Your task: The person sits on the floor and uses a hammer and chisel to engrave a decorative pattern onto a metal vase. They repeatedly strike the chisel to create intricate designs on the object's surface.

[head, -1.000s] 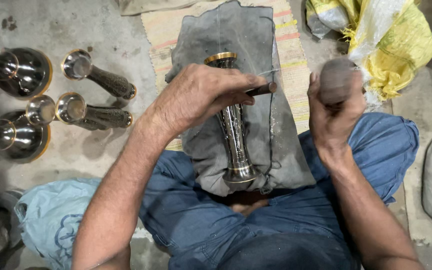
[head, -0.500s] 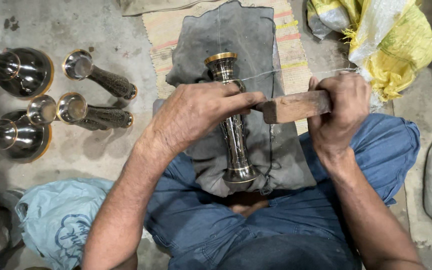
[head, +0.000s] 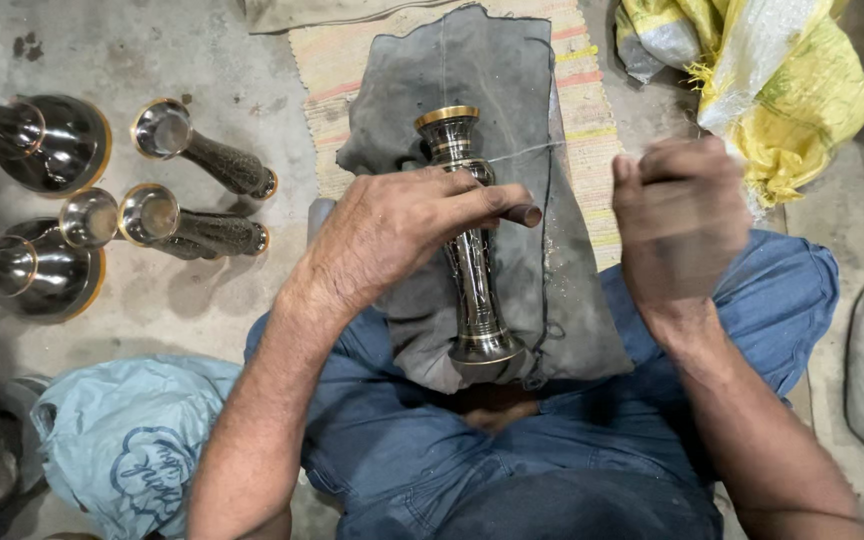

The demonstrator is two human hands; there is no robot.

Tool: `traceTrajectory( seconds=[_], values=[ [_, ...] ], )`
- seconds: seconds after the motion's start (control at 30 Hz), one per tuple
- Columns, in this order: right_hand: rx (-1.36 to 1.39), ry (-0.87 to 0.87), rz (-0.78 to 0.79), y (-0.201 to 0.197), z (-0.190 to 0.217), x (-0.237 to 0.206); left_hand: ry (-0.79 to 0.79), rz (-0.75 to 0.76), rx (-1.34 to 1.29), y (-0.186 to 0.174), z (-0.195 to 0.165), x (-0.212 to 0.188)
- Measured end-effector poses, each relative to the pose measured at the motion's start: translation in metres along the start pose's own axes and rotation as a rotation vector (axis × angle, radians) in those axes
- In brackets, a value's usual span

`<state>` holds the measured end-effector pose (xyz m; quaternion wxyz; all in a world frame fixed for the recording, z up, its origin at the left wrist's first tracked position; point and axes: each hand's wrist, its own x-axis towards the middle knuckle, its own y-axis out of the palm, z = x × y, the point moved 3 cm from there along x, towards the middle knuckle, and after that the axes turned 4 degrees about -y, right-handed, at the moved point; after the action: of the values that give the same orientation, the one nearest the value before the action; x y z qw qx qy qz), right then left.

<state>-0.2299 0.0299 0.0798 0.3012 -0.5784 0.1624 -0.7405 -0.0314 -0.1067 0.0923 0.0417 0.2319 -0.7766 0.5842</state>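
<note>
Resting on a grey cloth across the lap, a dark metal vase lies lengthwise. The left hand pins it, gripping a small tool. The right hand, blurred, is raised beside it; its grip cannot be told.

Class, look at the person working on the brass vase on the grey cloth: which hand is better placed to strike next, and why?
Probably the right hand: it is raised beside the vase, free and blurred with motion. The left hand rests over the vase, pinching a short dark tool against it, so it is occupied.
</note>
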Motion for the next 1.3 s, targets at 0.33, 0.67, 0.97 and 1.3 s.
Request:
traceTrajectory(
  seconds=[0.33, 0.67, 0.97, 1.3],
  values=[
    [-0.071, 0.162, 0.273, 0.022, -0.030, -0.016, -0.360, -0.518, -0.843, 0.008, 0.015, -0.015],
    [-0.179, -0.005, 0.510, 0.040, -0.037, 0.018, -0.588, -0.873, -1.161, 0.067, 0.006, -0.027],
    [-0.122, -0.559, 0.356, 0.011, 0.024, 0.128, -0.582, -0.921, -1.092, 0.071, 0.008, -0.027],
    [-0.358, -0.688, 0.464, 0.008, 0.042, 0.146, -0.556, -0.818, -1.029, 0.065, 0.012, -0.026]
  ],
)
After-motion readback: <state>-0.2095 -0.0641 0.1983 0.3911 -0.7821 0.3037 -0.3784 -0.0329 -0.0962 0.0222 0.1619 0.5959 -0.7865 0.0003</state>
